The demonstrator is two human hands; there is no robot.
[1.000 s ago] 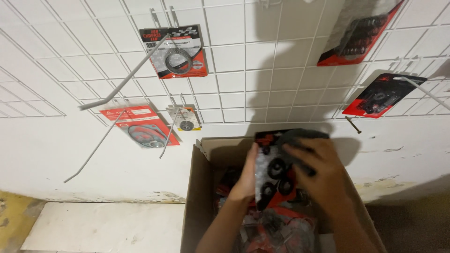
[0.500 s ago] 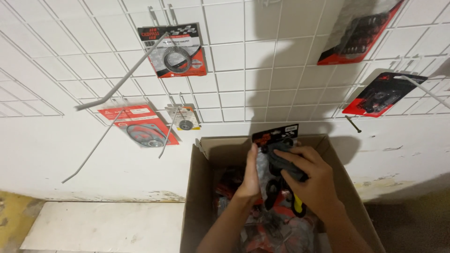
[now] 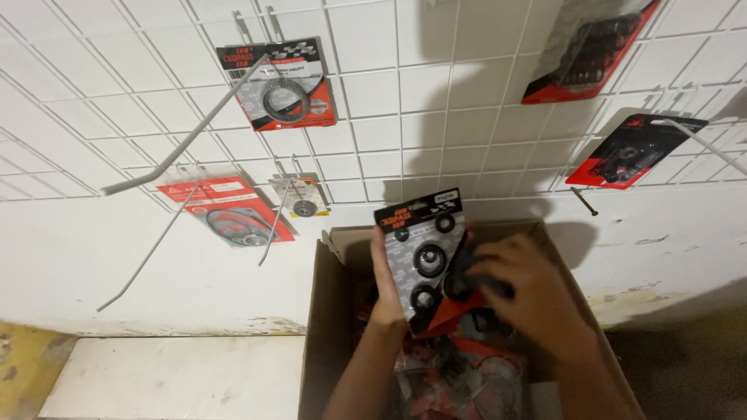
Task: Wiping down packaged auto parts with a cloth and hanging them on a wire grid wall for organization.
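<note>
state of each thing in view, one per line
cardboard box: open, flaps up, full of packets
black seal packet: upright over the box, held in both hands
left hand: grip on packet's left edge
right hand: grip on packet's right side
ring packet: hanging on grid
long hooks: bare

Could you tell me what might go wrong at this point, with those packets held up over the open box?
The left hand props a black and red blister pack of rings by its edge only, while the right hand grips other packs behind it; one could slip back into the cardboard box. Long bare wire hooks jut from the wall grid close above, and might snag a sleeve or a pack. Shadow darkens the box, so picking the wrong pack seems possible.
</note>
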